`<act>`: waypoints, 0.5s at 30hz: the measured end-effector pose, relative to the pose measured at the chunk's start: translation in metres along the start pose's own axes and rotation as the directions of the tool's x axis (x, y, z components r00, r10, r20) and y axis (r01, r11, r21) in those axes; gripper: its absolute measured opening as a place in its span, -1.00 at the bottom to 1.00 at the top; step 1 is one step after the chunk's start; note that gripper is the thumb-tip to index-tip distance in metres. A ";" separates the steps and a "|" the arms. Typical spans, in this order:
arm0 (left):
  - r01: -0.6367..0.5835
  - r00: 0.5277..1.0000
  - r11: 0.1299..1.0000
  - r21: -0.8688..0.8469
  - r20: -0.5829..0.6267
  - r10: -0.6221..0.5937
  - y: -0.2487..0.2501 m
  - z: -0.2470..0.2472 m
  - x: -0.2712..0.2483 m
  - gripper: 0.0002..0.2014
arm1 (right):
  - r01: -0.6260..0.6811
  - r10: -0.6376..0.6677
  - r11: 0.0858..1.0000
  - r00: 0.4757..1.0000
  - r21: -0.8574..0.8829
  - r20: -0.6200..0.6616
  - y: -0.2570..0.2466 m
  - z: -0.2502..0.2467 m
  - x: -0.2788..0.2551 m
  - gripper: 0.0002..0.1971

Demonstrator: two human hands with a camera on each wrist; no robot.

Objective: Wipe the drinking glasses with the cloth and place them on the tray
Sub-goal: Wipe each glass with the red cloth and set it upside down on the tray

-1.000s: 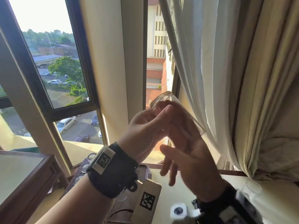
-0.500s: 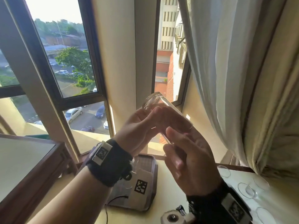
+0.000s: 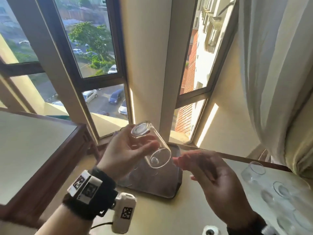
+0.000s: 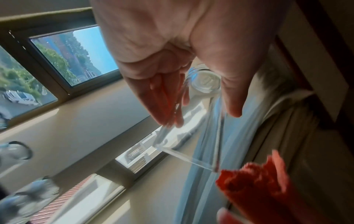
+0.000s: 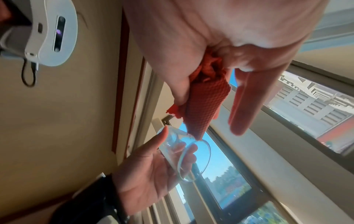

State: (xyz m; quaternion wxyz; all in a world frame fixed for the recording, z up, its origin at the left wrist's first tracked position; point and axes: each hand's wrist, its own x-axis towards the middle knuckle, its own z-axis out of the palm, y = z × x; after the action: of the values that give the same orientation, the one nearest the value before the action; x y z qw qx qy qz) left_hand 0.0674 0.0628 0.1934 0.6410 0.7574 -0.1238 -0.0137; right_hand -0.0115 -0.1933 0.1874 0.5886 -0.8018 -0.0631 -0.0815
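My left hand (image 3: 133,150) grips a clear drinking glass (image 3: 151,145) tilted in the air above the dark tray (image 3: 176,185), base up and away, open mouth toward the right hand. In the left wrist view the fingers (image 4: 164,97) and thumb clamp the glass (image 4: 205,82) from both sides. My right hand (image 3: 208,177) holds a red waffle-weave cloth (image 5: 205,104) bunched in the palm under the thumb, with its tip just outside the glass rim (image 5: 203,153). The cloth (image 3: 179,161) peeks from the right fingers. More glasses stand on the tray, partly hidden by the left hand.
Several clear glasses (image 3: 253,170) stand on the pale counter at the right, below a cream curtain (image 3: 277,73). A wooden-framed table (image 3: 33,150) lies at the left. Windows (image 3: 94,48) rise behind the tray. A white device (image 3: 124,212) with a cable hangs at the left wrist.
The view has dropped toward the counter. The right hand with the cloth has pulled back out of the glass, and the left hand has lowered the glass over the tray.
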 end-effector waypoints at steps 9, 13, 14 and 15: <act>0.248 0.962 0.797 0.550 -0.040 -0.272 -0.155 0.037 -0.004 -0.37 | 0.025 -0.044 0.951 0.997 -0.310 -0.056 0.055 0.031 -0.018 -0.88; 0.251 0.958 0.736 0.628 -0.052 -0.282 -0.198 0.049 -0.001 -0.33 | -0.090 0.061 0.926 0.994 -0.366 -0.088 0.067 0.033 -0.029 -0.76; 0.257 0.957 0.735 0.628 -0.056 -0.286 -0.205 0.051 0.000 -0.34 | -0.104 0.070 0.921 0.992 -0.376 -0.103 0.069 0.034 -0.031 -0.78; 0.267 0.953 0.734 0.625 -0.061 -0.295 -0.211 0.052 0.001 -0.34 | -0.110 0.070 0.915 0.991 -0.387 -0.118 0.069 0.034 -0.033 -0.82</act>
State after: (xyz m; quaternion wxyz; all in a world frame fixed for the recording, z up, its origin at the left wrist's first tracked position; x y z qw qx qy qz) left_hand 0.0946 0.0435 -0.0214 0.3403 0.9363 -0.0188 -0.0843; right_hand -0.0283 -0.1818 0.1063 0.4214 -0.9004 0.0214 -0.1059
